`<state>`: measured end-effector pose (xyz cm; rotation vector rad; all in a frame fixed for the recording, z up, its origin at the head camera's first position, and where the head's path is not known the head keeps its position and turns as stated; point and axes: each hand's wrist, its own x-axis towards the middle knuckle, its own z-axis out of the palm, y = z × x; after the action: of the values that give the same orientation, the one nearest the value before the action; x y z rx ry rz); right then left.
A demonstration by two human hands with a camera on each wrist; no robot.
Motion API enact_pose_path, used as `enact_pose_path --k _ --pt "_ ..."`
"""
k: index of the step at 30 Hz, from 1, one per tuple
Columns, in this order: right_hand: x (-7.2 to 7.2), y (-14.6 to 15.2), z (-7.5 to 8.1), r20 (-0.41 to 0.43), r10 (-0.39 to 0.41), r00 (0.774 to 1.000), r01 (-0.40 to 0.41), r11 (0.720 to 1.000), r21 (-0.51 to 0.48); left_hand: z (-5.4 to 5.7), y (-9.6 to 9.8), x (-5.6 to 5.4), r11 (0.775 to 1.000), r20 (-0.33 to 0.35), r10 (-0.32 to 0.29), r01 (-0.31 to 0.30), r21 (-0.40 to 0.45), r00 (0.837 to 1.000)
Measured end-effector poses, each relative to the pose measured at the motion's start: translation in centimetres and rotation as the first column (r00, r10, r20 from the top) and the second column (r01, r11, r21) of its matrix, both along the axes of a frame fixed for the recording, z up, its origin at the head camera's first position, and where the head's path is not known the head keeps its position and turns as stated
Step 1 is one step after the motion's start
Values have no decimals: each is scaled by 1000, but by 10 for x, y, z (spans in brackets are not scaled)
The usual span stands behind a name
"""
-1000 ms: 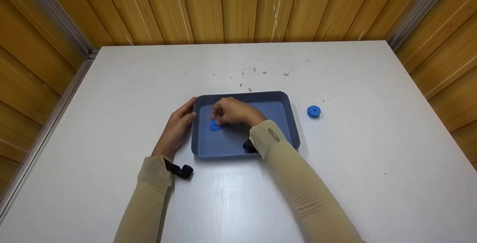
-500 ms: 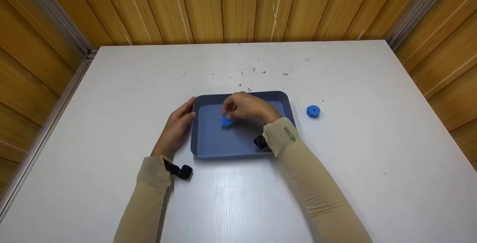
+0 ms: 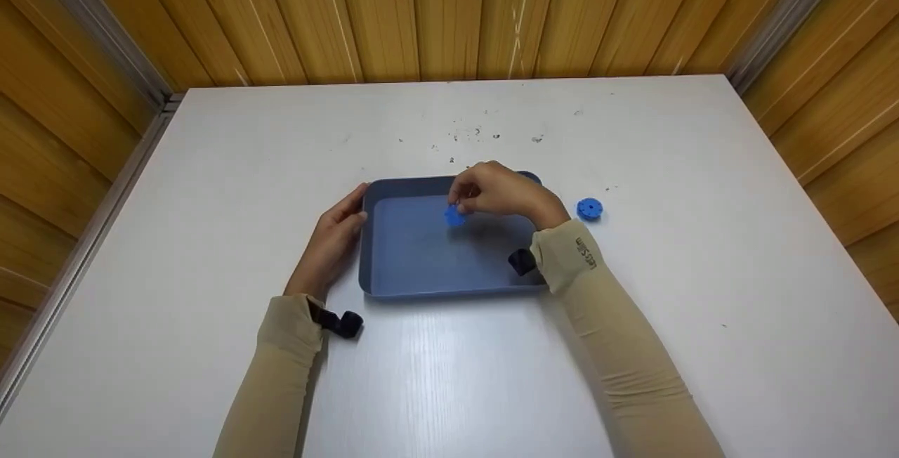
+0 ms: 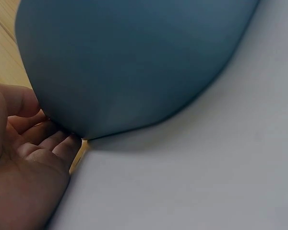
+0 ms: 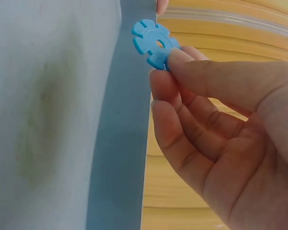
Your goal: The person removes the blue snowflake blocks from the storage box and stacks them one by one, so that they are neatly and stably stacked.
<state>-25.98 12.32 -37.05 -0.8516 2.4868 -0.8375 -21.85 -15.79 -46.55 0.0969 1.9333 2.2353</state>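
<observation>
My right hand [image 3: 500,190] pinches a blue notched plastic disc [image 5: 151,40] between thumb and fingertips. The disc has slots around its edge and a hole in its middle. In the head view it hangs over the blue-grey tray [image 3: 421,292], towards the tray's back. At the tray's left wall rests my left hand [image 3: 329,241], with its fingertips and thumb against the outside near the back corner. The left wrist view shows those fingers [image 4: 62,146] along the tray's edge.
A small stack of similar blue discs [image 3: 589,209] stands on the white table [image 3: 702,268], right of the tray. Dark marks [image 3: 496,136] dot the table behind the tray. Wood-patterned panels [image 3: 449,15] close off the back and sides.
My right hand has lifted the blue disc off the tray's left part and carried it to the right and back. My left hand and the tray have stayed in place.
</observation>
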Motion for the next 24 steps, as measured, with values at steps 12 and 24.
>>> enact_pose_path --k 12,24 --pt "4 35 7 -22 -65 998 64 998 -27 -1 -2 0 1000 -26 0 -1 -25 1000" --pt "6 76 6 -29 -175 984 174 984 -38 -1 -2 0 1000 -30 -4 4 8 1000"
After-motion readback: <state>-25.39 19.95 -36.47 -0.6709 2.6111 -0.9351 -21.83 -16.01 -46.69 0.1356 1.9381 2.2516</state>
